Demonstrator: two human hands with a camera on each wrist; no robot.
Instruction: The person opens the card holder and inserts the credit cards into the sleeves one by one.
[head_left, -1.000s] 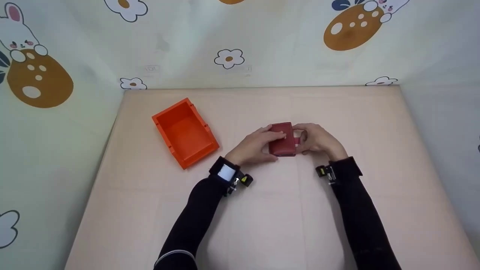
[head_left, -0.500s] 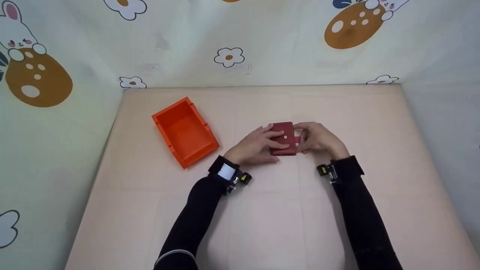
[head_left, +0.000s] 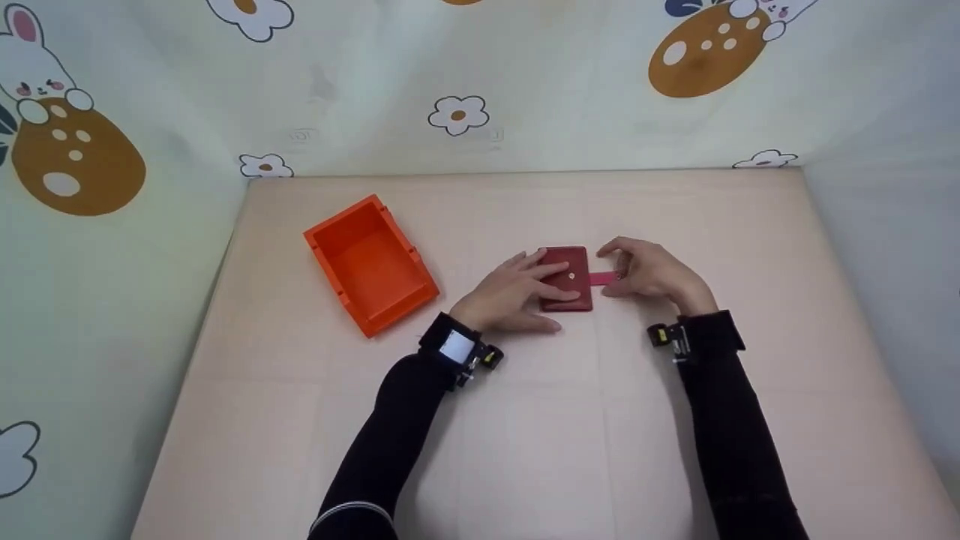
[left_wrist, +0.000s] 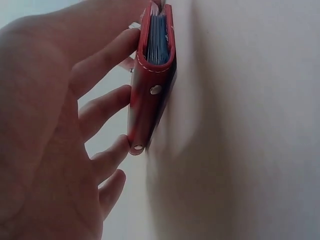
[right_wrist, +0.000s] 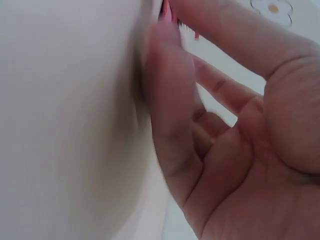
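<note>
A dark red card holder (head_left: 581, 262) lies on the table. My left hand (head_left: 506, 294) rests with spread fingers on its cover, the thumb on the table beside it. In the left wrist view the holder (left_wrist: 142, 110) shows edge-on, with a stack of clear and blue sleeves (left_wrist: 158, 42) inside and metal studs on its spine. A pink strap (head_left: 602, 278) sticks out of its right side. My right hand (head_left: 660, 276) pinches the strap's end between thumb and fingers; the exact grip is partly hidden. In the right wrist view only a bit of red shows past the fingertips.
An orange plastic bin (head_left: 429, 283) stands on the table to the left of the hands, its inside facing up. Behind the beige table (head_left: 517, 420) rises a pale curtain (head_left: 555, 97) with flowers and rabbits printed on it.
My right hand has moved right, away from the card holder, and more of the pink strap shows. The holder's cover now lies flatter under my left hand, its stud in sight.
</note>
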